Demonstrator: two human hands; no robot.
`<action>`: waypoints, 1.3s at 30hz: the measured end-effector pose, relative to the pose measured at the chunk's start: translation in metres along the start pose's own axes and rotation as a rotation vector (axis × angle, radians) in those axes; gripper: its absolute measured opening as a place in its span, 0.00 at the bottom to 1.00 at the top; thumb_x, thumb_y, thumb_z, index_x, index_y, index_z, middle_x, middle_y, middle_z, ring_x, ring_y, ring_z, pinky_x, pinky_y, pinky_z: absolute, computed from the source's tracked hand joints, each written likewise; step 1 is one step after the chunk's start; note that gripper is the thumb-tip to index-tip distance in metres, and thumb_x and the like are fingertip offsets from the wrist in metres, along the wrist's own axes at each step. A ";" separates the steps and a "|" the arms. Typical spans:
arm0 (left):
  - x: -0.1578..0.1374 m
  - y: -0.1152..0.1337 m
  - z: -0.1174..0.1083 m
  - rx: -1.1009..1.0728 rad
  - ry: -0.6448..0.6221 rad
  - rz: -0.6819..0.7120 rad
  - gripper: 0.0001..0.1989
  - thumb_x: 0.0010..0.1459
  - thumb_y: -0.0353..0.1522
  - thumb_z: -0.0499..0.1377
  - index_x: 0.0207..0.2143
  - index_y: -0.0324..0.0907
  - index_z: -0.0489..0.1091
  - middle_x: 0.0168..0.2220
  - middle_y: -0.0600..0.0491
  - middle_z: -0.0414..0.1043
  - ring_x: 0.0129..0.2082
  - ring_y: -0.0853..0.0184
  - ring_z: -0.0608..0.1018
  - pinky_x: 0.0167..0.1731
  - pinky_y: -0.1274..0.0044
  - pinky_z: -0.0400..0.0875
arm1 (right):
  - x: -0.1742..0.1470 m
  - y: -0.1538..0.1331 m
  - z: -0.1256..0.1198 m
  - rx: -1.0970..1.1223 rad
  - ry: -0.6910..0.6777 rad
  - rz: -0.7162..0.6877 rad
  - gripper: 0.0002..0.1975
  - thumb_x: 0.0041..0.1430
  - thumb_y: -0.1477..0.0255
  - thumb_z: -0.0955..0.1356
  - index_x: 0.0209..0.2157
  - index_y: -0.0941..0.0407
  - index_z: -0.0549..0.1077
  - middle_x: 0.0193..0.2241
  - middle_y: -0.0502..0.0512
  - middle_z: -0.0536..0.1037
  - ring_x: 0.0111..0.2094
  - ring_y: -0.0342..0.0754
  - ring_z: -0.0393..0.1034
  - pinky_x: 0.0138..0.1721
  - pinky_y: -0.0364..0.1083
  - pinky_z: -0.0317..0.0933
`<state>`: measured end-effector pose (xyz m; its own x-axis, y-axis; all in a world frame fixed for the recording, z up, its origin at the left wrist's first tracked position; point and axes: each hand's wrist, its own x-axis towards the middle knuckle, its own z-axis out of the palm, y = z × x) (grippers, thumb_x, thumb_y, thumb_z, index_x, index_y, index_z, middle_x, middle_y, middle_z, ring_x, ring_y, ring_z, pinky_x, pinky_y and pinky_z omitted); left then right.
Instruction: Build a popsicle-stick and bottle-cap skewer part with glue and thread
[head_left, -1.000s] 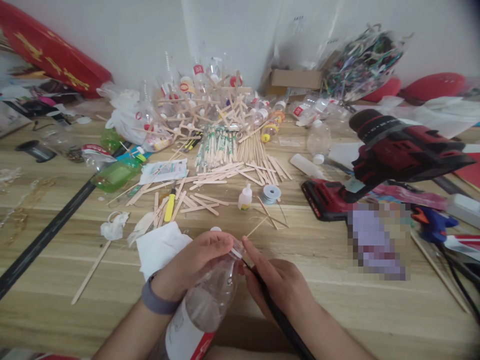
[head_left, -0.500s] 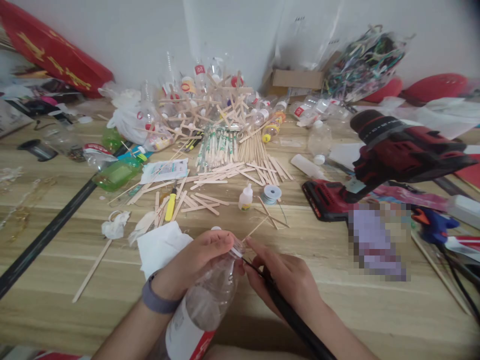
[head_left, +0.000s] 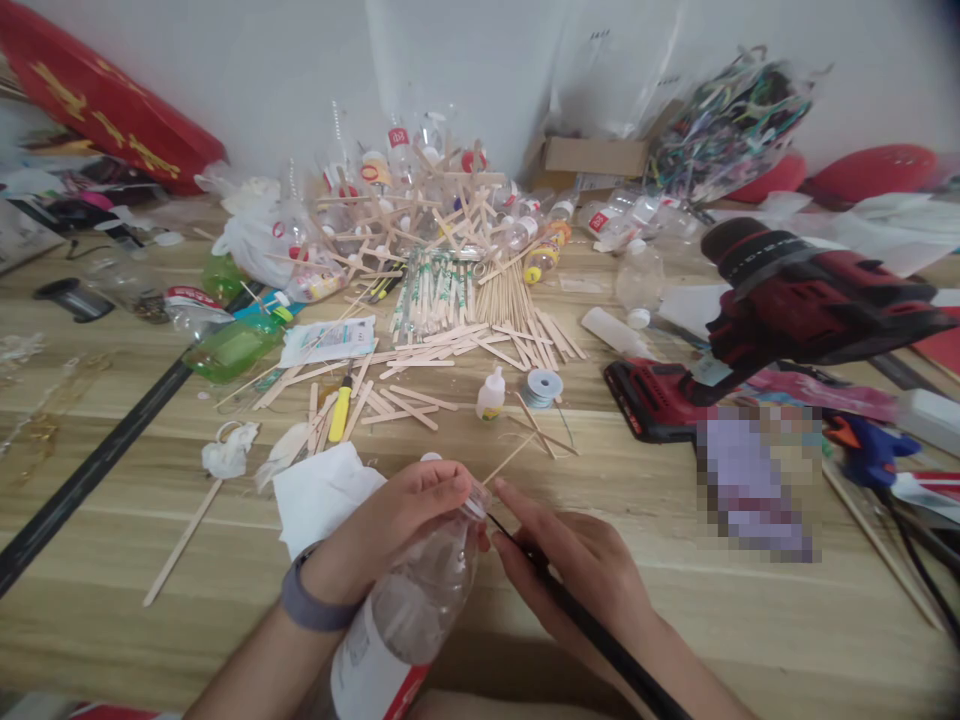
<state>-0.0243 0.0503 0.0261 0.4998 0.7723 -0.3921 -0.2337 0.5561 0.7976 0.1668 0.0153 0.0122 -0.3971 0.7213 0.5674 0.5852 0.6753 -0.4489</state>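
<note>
My left hand (head_left: pixel 411 512) is closed round the neck of a clear plastic bottle (head_left: pixel 424 590), which leans with its mouth up and away from me. The bottle has a white and red label and no cap on it. My right hand (head_left: pixel 581 560) pinches a long black tool (head_left: pixel 600 645) that narrows to a thin dark tip; its exact kind does not show. The tip points at the bottle's neck ring, and whether it touches is hard to make out. A white paper sheet (head_left: pixel 326 495) lies beside my left hand.
A red and black cordless drill (head_left: pixel 780 310) stands at the right. Ahead are a small glue bottle (head_left: pixel 491 393), a wire spool (head_left: pixel 541 387), a yellow-handled screwdriver (head_left: pixel 341 412) and scattered wooden sticks (head_left: pixel 450 345). A green bottle (head_left: pixel 236 345) and a black bar (head_left: pixel 112 450) lie left.
My right hand and the black tool have shifted slightly right and down, back from the bottle's neck. My left hand and the bottle stay almost in place.
</note>
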 end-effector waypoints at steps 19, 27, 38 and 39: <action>0.004 -0.005 -0.005 0.100 0.001 -0.065 0.22 0.45 0.47 0.69 0.31 0.37 0.73 0.26 0.54 0.75 0.27 0.70 0.73 0.29 0.78 0.63 | -0.001 0.006 0.005 -0.159 -0.016 -0.130 0.24 0.64 0.80 0.62 0.61 0.61 0.61 0.22 0.45 0.79 0.16 0.41 0.69 0.19 0.45 0.55; 0.003 0.000 -0.002 0.189 0.017 -0.068 0.19 0.45 0.45 0.69 0.27 0.39 0.71 0.22 0.57 0.72 0.22 0.72 0.70 0.26 0.79 0.62 | -0.003 0.009 0.005 -0.168 -0.048 -0.157 0.21 0.64 0.80 0.61 0.59 0.62 0.63 0.22 0.46 0.78 0.17 0.42 0.68 0.19 0.45 0.55; -0.001 -0.002 -0.006 0.153 -0.062 0.013 0.17 0.52 0.43 0.65 0.30 0.37 0.75 0.28 0.52 0.75 0.29 0.68 0.74 0.33 0.77 0.65 | 0.003 -0.001 0.010 -0.103 0.038 -0.096 0.23 0.68 0.77 0.60 0.63 0.62 0.58 0.22 0.46 0.80 0.16 0.41 0.69 0.19 0.43 0.57; 0.000 -0.002 -0.007 0.150 -0.060 0.007 0.18 0.51 0.44 0.65 0.30 0.37 0.75 0.28 0.52 0.75 0.29 0.68 0.74 0.33 0.77 0.65 | 0.002 0.000 0.010 -0.108 0.040 -0.102 0.23 0.68 0.78 0.60 0.63 0.62 0.58 0.22 0.46 0.80 0.16 0.41 0.69 0.19 0.43 0.57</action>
<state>-0.0298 0.0509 0.0214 0.5485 0.7540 -0.3615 -0.1128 0.4951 0.8615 0.1588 0.0186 0.0062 -0.4312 0.6418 0.6341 0.6166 0.7227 -0.3123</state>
